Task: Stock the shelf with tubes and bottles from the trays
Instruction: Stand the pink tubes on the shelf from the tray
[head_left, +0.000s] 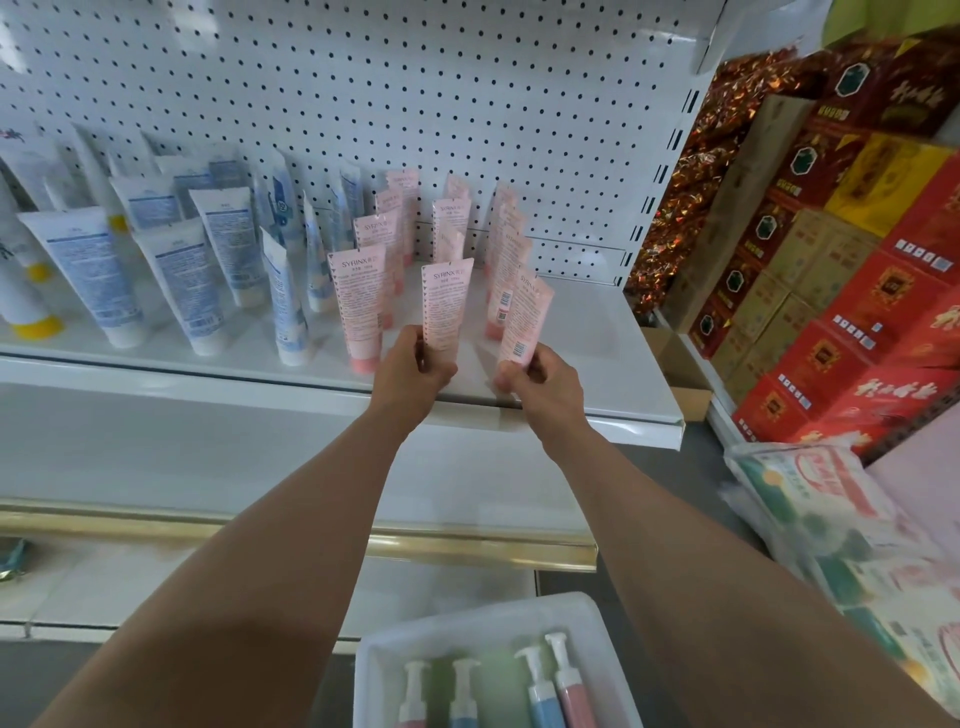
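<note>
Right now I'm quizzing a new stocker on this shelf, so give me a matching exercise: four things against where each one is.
Things:
1. left hand
2. right hand
3. pump bottles
4. yellow-capped tube

Places:
A. lying in the white tray
B. gripping the tilted pink tube, the rightmost one in front
C. standing at the shelf's far left
D. gripping the middle front pink tube

Pairs: 1-D, 2-B, 3-A, 4-C
</note>
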